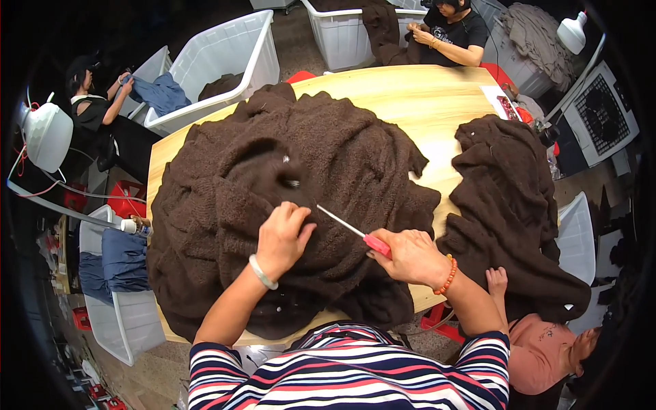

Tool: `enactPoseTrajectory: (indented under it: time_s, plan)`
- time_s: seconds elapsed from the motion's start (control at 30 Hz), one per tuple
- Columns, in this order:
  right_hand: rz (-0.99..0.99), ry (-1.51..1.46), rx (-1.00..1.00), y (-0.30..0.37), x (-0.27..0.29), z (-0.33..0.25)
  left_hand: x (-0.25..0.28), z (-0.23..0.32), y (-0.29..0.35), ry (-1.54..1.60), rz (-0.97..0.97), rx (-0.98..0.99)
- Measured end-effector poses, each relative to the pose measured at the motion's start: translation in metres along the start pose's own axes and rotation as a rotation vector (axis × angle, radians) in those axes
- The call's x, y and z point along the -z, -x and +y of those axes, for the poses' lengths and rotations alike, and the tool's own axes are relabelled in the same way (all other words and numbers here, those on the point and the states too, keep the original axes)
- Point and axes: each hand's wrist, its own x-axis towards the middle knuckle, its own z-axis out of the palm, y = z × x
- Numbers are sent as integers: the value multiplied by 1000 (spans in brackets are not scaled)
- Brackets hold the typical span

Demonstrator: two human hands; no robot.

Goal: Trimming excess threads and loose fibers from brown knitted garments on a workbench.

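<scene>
A big heap of dark brown knit fabric [342, 157] covers most of the table in front of me. At its near middle, my left hand [283, 236] has its fingers curled together, pinching the knit. My right hand [412, 256] is closed around the red handle of a needle-like tool [342, 223] with a thin metal shaft. The shaft points up and left, its tip over the fabric a short way right of my left fingers. Small white specks sit on the knit beyond my left hand.
On the wooden table [403, 85], another brown knit pile [506, 178] lies at right, with a person in pink [540, 345] beside it. Two more people handle cloth beyond the table. White bins [256, 58] stand around, and lamps [51, 137] flank both sides.
</scene>
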Motion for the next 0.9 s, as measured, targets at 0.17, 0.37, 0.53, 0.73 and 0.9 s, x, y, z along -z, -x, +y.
enactPoseTrajectory:
  time_s: [0.17, 0.37, 0.53, 0.73, 0.9]
  plan:
    - [-133, 72, 8, 13, -5, -18, -27, -51, 12, -66, 32, 179]
    - [-114, 59, 23, 10, -17, -26, -21, -56, 15, 287, 32, 318]
    - [-43, 48, 11, 6, -9, -29, -11, -43, 29, 433, 174, 422]
    - [30, -20, 70, 7, -17, -30, 9, -32, -6, -250, 181, 343]
    - [8, 18, 26, 1, -25, -31, -13, -59, -9, -277, -10, 232]
